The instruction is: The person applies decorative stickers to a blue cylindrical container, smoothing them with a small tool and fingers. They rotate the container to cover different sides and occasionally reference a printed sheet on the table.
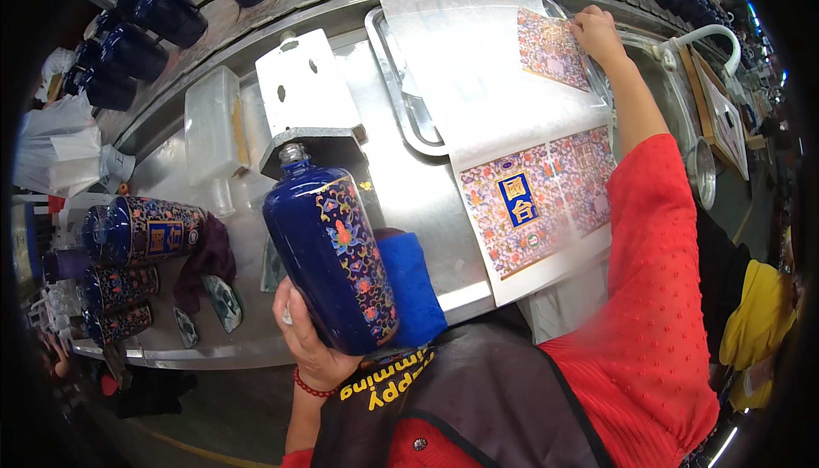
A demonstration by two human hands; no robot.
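Observation:
My left hand [311, 348] is wrapped round the base of a dark blue glass bottle [299, 229], tilted with its neck pointing away. A colourful floral decal [348, 246] covers the bottle's right side. At the far right, my right hand [597, 34] pinches the upper right edge of a floral decal piece [550, 48]. That piece lies over white backing paper [469, 67]. Nearer to me is a printed decal sheet [512, 203] with a blue and gold label panel. Beside the bottle, a blue cloth [409, 280] rests at the table's front edge.
A metal tray [408, 118] lies partly under the papers. Behind the bottle stands a white stand [307, 84], with a translucent plastic box [212, 122] to its left. Decorated bottles [141, 227] and a purple cloth [209, 259] lie at left. Plain blue bottles [171, 11] line the back.

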